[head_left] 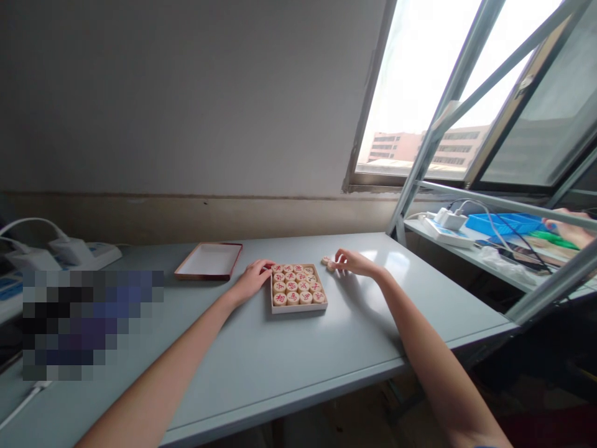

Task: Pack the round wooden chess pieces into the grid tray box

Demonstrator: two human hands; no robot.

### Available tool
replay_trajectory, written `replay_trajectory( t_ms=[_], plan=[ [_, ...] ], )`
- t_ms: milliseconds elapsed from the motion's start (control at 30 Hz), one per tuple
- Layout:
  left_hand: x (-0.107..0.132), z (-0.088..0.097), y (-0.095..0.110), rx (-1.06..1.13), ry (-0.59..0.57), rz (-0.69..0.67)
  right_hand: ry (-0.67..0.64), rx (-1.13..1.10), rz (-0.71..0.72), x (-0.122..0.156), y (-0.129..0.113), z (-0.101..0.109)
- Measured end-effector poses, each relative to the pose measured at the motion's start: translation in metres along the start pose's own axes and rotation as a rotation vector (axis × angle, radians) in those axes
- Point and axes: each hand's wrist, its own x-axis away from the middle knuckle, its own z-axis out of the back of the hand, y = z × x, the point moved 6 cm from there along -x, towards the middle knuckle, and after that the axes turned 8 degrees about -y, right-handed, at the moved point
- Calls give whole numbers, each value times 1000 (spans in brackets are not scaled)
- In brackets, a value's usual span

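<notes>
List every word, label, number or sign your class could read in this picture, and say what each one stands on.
Red characters on the chess pieces: too small to read.
Blue print on the white device at the left edge: too blurred to read.
Coloured label on the white box on the shelf: too blurred to read.
No brand or number can be read.

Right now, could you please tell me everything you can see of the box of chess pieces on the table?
It is a shallow, square open box with pale card-like walls, lying flat on the grey table. Round, pale wooden xiangqi pieces fill it in rows, with red characters on top. The left hand reaches its far left corner, and the right hand is close by its far right corner, but whether it touches is unclear.
</notes>
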Motion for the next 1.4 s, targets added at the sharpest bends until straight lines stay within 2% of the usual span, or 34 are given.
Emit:
replay_trajectory(
  t_ms=[100,167,200,267,333,433,600,867,1000,1100,1200,1300,1400],
  plan=[
    [1,1,1,-5,2,-4,181,204,-47,0,1,8],
    [1,1,1,-13,5,-10,259,214,8,2,-8,13],
    [1,1,1,-18,7,-8,253,182,71,3,-16,13],
    [0,1,0,-23,14,0,143,104,236,8,-34,8],
    [0,1,0,-30,23,2,-46,68,370,13,-52,-3],
    [0,1,2,-33,20,-3,-249,75,428,20,-68,-19],
    [1,1,3,-33,4,4,-321,45,476,21,-75,-29],
    [0,-1,0,-27,-15,-8,-323,56,462,19,-74,-29],
    [-1,-1,-1,-33,-12,-9,-307,45,395,17,-72,-29],
    [0,-1,0,-28,-19,-6,-315,-58,387,18,-72,-26],
    [1,-1,0,-29,-27,4,-284,-223,366,20,-64,-15],
    [1,-1,0,-31,-28,6,-311,-222,251,21,-42,-6],
    [1,0,0,-37,-20,4,-307,-22,31,16,-12,-3]
  ],
)
